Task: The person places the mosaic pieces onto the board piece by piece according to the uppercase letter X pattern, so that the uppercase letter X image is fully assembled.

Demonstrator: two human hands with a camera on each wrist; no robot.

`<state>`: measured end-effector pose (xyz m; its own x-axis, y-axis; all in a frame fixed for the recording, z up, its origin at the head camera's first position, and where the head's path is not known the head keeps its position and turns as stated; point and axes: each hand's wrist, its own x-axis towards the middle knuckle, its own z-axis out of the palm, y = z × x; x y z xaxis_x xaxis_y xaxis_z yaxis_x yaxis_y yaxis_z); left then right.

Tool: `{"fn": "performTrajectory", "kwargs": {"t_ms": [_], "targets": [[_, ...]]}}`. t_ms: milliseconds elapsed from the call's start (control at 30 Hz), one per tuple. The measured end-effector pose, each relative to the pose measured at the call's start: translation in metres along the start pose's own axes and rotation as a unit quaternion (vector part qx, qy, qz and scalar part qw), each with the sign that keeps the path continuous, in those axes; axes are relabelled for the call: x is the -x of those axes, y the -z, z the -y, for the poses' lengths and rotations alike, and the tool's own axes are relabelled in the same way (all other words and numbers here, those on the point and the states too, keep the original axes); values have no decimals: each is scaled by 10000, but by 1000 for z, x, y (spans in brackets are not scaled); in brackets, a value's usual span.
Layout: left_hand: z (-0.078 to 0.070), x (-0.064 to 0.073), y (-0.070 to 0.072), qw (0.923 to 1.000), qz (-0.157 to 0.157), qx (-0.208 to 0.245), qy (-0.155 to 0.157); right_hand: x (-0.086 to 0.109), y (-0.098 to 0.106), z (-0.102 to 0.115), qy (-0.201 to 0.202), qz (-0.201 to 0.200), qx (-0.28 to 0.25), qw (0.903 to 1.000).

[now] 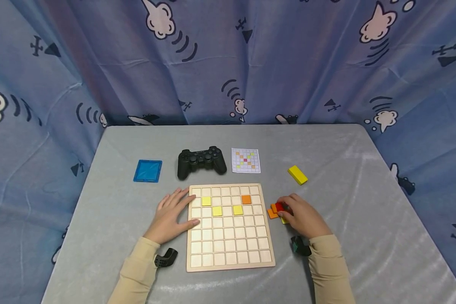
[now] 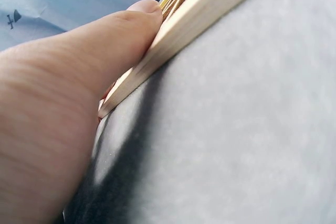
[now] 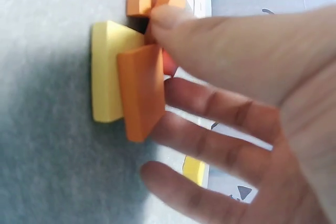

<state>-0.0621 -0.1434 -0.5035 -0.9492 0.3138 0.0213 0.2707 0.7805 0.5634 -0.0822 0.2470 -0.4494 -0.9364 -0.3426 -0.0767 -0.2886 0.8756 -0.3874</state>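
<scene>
My left hand point(image 1: 169, 214) lies along the left side of a wooden grid board point(image 1: 229, 257), fingers spread, thumb and forefinger on its edge. The left wrist view shows the thumb point(image 2: 131, 30) on the board's rim. Yellow tiles point(image 1: 217, 211) and one orange tile point(image 1: 246, 199) sit in its cells. Right of the board, my right hand point(image 1: 303, 214) is over a small pile, thumb and forefinger pinching a red tile point(image 1: 279, 207), partly hidden. In the right wrist view, an orange tile point(image 3: 143, 93) leans beside a yellow tile point(image 3: 107, 72).
Behind the board lie a black game controller point(image 1: 201, 162), a printed grid card point(image 1: 245, 161) and a blue square tray point(image 1: 138, 177). A yellow block point(image 1: 297, 175) lies at the back right of the grey table point(image 1: 365, 253). A patterned curtain point(image 1: 228, 63) hangs behind.
</scene>
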Motion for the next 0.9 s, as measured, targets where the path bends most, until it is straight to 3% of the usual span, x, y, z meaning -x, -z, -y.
{"fn": "performTrajectory", "kwargs": {"t_ms": [433, 767, 900], "targets": [[0, 0, -1, 10000, -42, 20, -28, -2, 4, 9, 209, -293, 67, 9993], [0, 0, -1, 9999, -73, 67, -37, -6, 1, 37, 1087, -843, 226, 9902], [0, 0, -1, 9999, -81, 56, -49, -9, -4, 50, 1412, -790, 339, 9862]]}}
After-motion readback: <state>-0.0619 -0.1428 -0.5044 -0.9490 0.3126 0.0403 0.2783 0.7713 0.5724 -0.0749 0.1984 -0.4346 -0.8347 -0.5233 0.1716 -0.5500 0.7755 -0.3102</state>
